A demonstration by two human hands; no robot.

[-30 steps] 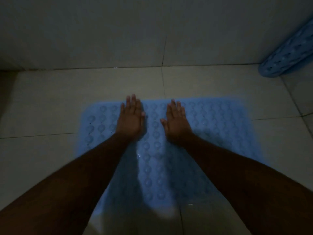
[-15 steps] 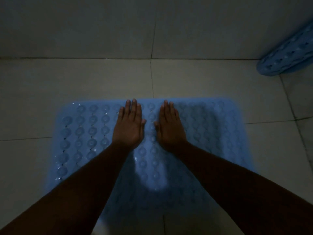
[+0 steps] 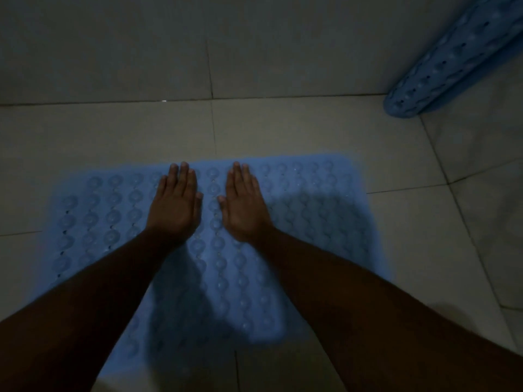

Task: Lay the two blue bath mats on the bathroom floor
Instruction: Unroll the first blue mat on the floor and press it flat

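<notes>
Pressing flat blue mat [image 3: 311, 222] onto floor [image 3: 283, 128]: left hand [image 3: 175, 205] and right hand [image 3: 244, 206] rest with fingers straight; sweep outward to seat suckers. Second mat [image 3: 452, 60] leans upright at wall [image 3: 113, 46].

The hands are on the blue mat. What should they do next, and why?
Probably lift the right hand and reach for the second blue bumpy mat, propped up in the far right corner. The flat blue rubber mat with round bumps already lies spread on the tiled floor, with the left hand resting open on it too.
</notes>
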